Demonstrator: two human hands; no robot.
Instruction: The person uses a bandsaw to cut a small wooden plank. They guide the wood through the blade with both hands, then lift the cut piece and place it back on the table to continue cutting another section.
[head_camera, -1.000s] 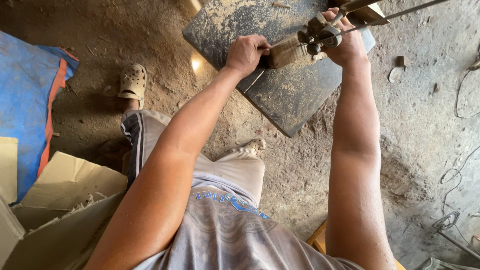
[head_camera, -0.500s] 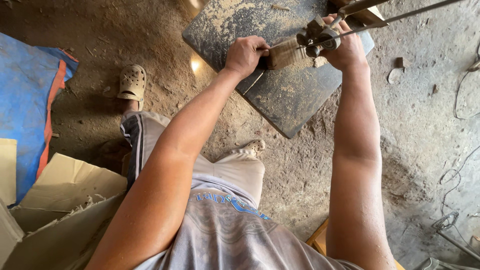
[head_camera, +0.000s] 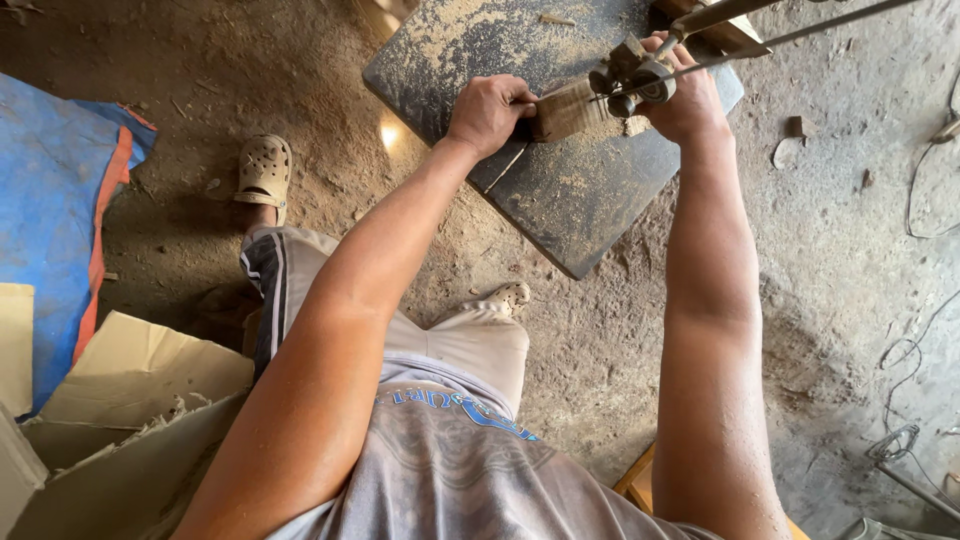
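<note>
1. A dark, flat metal worktop (head_camera: 590, 210) dusted with pale sawdust stands at the top of the view, over a dirt floor (head_camera: 800, 330). Everything below is placed relative to this worktop.
2. On the worktop lies a small block of wood (head_camera: 572, 108), light brown, roughly rectangular and coated in sawdust.
3. The left hand (head_camera: 490, 112) grips the near-left end of the wood block, fingers curled closed around it.
4. The right hand (head_camera: 688, 100) is closed on the block's far-right end, partly hidden behind a saw guide (head_camera: 632, 78) with small round rollers.
5. The saw guide sits directly over the block and covers its middle. Thin metal rods (head_camera: 800, 35) run from the guide toward the upper right, past the worktop's edge.
6. Both bare forearms stretch from the bottom of the view up to the worktop and block part of the floor.
7. Left of the worktop, a foot in a beige perforated clog (head_camera: 264, 172) rests on the dirt. A second clog (head_camera: 508, 296) shows just below the worktop's near corner.
8. Far left of the worktop lies a blue tarp (head_camera: 50, 210) with an orange edge, and below it torn cardboard sheets (head_camera: 130, 390).
9. Right of the worktop, thin wires (head_camera: 920, 340) trail across the floor, with small wood scraps (head_camera: 790, 140) nearby.
</note>
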